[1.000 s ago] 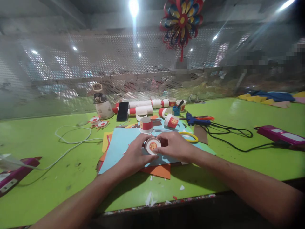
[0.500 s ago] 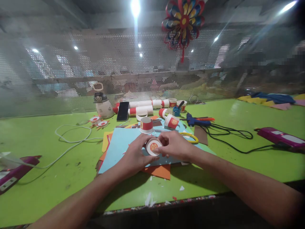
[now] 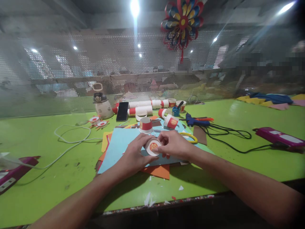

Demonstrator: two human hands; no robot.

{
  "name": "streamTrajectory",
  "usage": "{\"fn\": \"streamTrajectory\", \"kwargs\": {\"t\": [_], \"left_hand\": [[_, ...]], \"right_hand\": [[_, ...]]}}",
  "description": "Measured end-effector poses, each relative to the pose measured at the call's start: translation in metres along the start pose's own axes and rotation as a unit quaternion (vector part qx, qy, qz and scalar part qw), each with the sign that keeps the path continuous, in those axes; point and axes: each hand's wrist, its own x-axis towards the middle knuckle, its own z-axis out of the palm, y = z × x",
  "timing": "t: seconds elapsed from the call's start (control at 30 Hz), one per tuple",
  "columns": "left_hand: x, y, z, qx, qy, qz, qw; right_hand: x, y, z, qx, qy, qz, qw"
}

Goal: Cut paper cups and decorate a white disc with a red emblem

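Curling left hand (image 3: pixel 136 152) around apparent cup (image 3: pixel 153 147)

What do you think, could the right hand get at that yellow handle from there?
Likely yes: the yellow handle lies just beyond the right hand, with nothing seen blocking it, though that hand's fingers are on the small paper cup.

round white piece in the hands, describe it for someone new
On the green table, find the blue paper. Over it, the left hand and right hand hold the round white piece. Its face shows a round orange emblem; the cup right behind shows its red side.
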Motion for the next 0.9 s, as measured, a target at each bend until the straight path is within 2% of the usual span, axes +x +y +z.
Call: {"fn": "streamTrajectory", "kwargs": {"t": [0.2,0.27,0.37,0.47,0.73,0.9], "left_hand": [[0.003,-0.002,-0.007,-0.031,-0.016,-0.032,0.999],[0.004,-0.005,-0.009,-0.035,-0.014,-0.055,0.998],[0.004,-0.009,-0.010,-0.024,-0.010,-0.086,0.996],[0.004,-0.012,-0.011,-0.001,-0.010,-0.081,0.997],[0.007,-0.024,-0.015,0.024,-0.022,-0.075,0.997],[0.007,-0.029,-0.013,0.034,-0.021,-0.078,0.996]], "right_hand": [[-0.001,-0.009,-0.006,0.005,-0.020,0.004,1.000],[0.002,-0.009,-0.009,-0.007,0.004,0.002,1.000],[0.009,-0.004,-0.016,-0.034,0.074,0.001,0.997],[0.016,0.002,-0.023,-0.058,0.119,0.003,0.991],[0.027,0.013,-0.038,-0.088,0.160,-0.001,0.983],[0.031,0.016,-0.045,-0.118,0.160,-0.011,0.980]]}}
